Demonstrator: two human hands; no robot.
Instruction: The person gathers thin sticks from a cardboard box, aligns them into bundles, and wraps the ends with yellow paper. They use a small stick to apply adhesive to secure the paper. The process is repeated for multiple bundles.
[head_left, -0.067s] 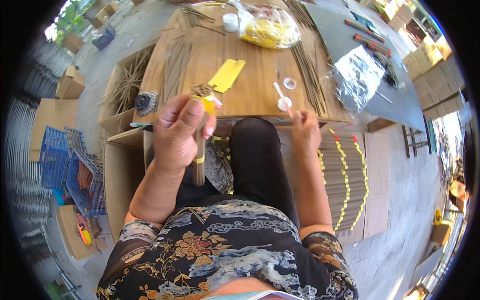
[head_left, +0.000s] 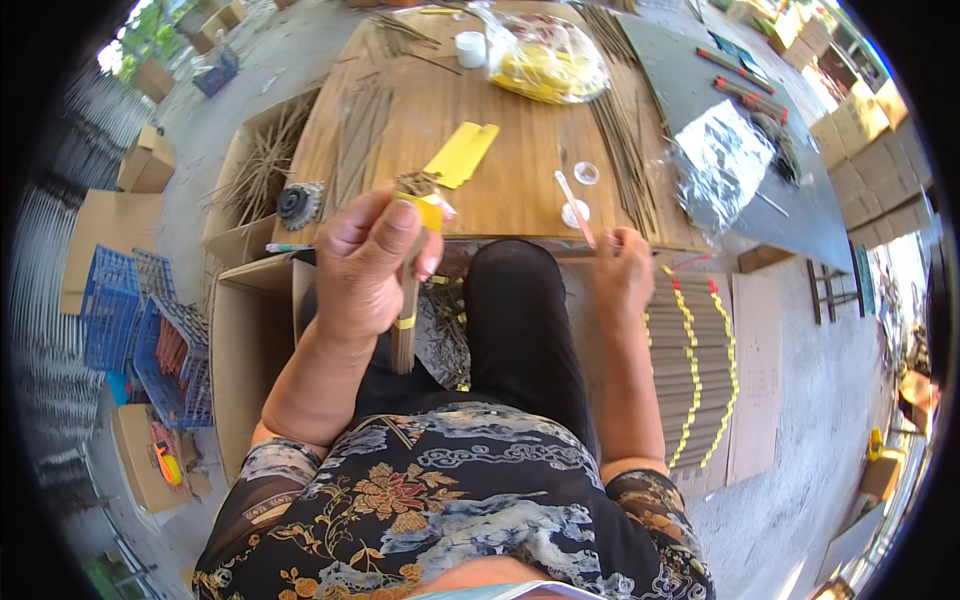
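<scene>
One yellow-banded stick bundle (head_left: 404, 345), clasped in my left hand (head_left: 363, 265) at the table's (head_left: 530, 130) near edge; one pale spatula (head_left: 566, 190), pinched in my right hand (head_left: 624, 275); apparent wrapping step, next move calling for steadiness.

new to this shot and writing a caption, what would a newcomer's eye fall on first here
Probably the bundle of thin brown sticks with its yellow wrap, held up left of centre in the left hand. Next, the bright yellow slips on the wooden table and the clear bag with yellow contents farther back. Then the yellow bands crossing the brown rolls, right of the person's knees.
</scene>
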